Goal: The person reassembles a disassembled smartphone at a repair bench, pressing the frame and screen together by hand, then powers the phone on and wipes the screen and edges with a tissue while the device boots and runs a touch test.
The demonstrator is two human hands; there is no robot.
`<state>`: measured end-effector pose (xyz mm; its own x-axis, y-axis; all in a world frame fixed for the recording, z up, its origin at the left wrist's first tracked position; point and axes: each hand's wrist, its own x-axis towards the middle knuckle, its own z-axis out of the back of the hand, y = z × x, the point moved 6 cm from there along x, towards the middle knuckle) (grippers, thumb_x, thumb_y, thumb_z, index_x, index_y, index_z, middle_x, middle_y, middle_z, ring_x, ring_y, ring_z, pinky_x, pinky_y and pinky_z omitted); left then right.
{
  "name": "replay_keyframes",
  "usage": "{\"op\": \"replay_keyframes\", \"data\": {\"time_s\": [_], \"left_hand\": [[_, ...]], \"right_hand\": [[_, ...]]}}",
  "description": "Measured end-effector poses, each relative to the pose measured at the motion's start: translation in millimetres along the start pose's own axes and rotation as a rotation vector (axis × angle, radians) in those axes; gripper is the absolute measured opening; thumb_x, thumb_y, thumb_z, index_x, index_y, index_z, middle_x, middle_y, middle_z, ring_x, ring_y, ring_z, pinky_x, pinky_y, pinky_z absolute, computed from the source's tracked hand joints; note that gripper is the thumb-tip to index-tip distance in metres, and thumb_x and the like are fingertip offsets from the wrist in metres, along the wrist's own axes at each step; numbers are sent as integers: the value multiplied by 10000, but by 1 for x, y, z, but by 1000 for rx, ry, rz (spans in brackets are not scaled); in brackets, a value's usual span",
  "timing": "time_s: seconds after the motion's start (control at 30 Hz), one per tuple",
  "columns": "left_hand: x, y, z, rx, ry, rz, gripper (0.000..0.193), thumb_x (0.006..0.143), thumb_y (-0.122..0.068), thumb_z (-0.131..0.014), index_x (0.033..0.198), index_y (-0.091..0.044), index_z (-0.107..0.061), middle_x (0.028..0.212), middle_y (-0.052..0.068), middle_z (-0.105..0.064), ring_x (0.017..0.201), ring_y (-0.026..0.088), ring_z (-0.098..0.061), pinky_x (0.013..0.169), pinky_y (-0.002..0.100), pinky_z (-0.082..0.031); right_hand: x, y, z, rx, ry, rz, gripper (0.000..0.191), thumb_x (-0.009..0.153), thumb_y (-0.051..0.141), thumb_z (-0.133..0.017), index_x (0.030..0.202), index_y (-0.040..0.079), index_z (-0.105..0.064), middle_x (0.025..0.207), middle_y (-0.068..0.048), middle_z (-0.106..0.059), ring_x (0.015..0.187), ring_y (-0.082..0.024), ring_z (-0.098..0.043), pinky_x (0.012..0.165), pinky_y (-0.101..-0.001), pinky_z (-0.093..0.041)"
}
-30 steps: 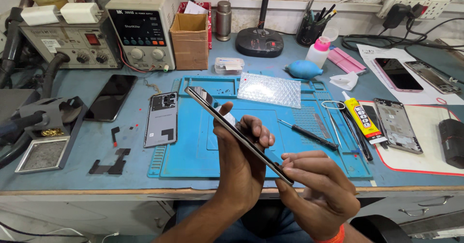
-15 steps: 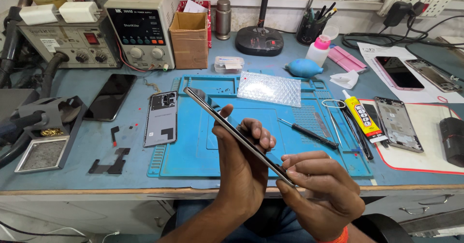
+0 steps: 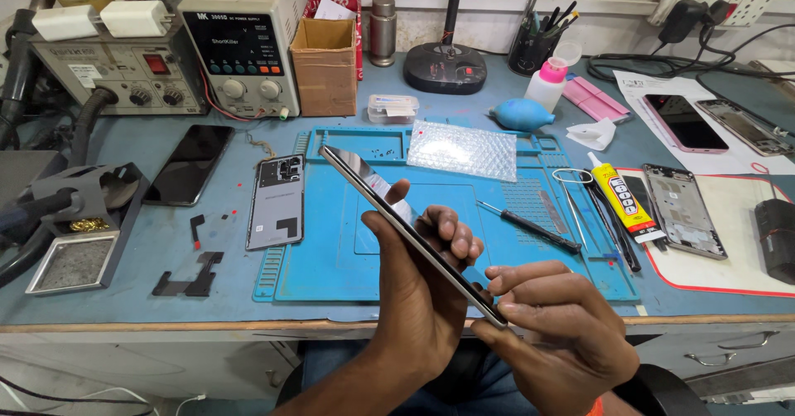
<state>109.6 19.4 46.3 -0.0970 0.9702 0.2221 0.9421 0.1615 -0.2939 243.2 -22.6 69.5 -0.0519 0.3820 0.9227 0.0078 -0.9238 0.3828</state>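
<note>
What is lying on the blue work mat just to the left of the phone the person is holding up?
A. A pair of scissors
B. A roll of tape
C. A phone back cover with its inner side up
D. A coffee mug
C. A grey phone back cover lies flat with its inner side up on the left edge of the blue mat, left of the phone gripped by the left hand and right hand.

We see a blue workbench — a blue mat near its front edge, a dark phone toward the left edge.
</note>
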Motion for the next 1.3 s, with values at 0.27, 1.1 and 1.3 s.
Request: {"op": "replay_keyframes", "data": {"time_s": [0.27,1.1,1.3], "left_hand": [[-13,-3,-21,-242,56,38,639,1011,-685,-381,1385,-179,-489,923,95,-510,827,204,-532,802,381,-485],[-30,-2,-42,-361,171,153,755,1020,-738,-290,1452,-162,-519,1010,120,-524,881,221,-550,834,375,-477],[-29,-9,-47,-334,204,130,784,1059,-710,-271,1577,-143,-426,1119,159,-565,970,260,-574,879,404,-503]], "right_hand": [[10,16,-4,-61,53,12,359,692,97,-934,938,38,-679,933,-87,-683,929,-243,-727,871,-402,-638],[8,34,-8,-107,106,145,203,728,121,-854,864,141,-704,942,19,-648,955,-171,-685,942,-408,-579],[11,31,-10,-120,-26,43,178,718,107,-863,802,167,-718,950,9,-676,965,-174,-699,975,-409,-586]]}}
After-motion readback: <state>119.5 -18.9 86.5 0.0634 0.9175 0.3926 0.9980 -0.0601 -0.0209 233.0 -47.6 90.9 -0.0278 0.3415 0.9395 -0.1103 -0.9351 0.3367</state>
